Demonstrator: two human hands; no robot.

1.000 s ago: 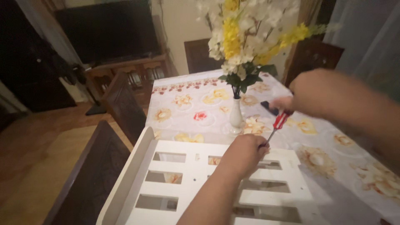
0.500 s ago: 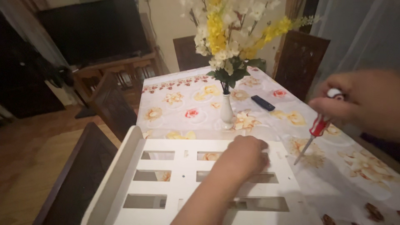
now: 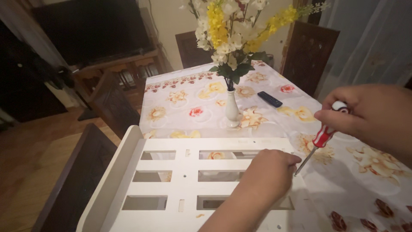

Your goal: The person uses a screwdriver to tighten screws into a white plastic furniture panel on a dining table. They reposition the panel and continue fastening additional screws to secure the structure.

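Observation:
A white slatted wooden panel (image 3: 180,165) with rectangular openings lies flat on the flowered tablecloth (image 3: 193,96). My left hand (image 3: 266,172) rests fingers-down on the panel's right part, pressing it. My right hand (image 3: 369,116) holds a red-and-white-handled screwdriver (image 3: 322,136) by its top, tilted, with the metal tip pointing down-left toward the panel's right edge beside my left fingers.
A white vase (image 3: 232,109) with yellow and white flowers stands mid-table behind the panel. A dark remote (image 3: 269,99) lies to its right. Dark wooden chairs (image 3: 113,105) flank the left side and far end. A television and cabinet (image 3: 124,68) stand at the back left.
My right hand has swung the screwdriver from above the panel's middle out to the right, then lowered its tip toward the panel's right edge. My left hand has stayed on the panel.

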